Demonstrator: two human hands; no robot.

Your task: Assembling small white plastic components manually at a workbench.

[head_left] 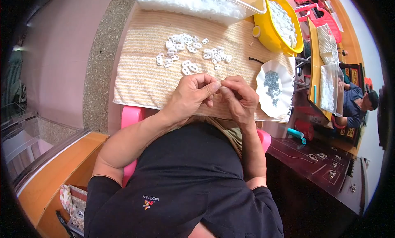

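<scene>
White lettering [150, 198] on black shirt [185, 164]; hands [190, 96] near white pieces [180, 47].

Both hands [191, 94] pinch thumb to forefinger — fingertips [215, 86] close together, forearms [138, 138] angled inward.

Shirt [181, 176], bottom centre: small lettering beside a little colourful logo. Cloth [142, 83], right edge: chunky black letters. Dark panel [351, 132], far right: yellowish characters, too tiny to make out.
</scene>
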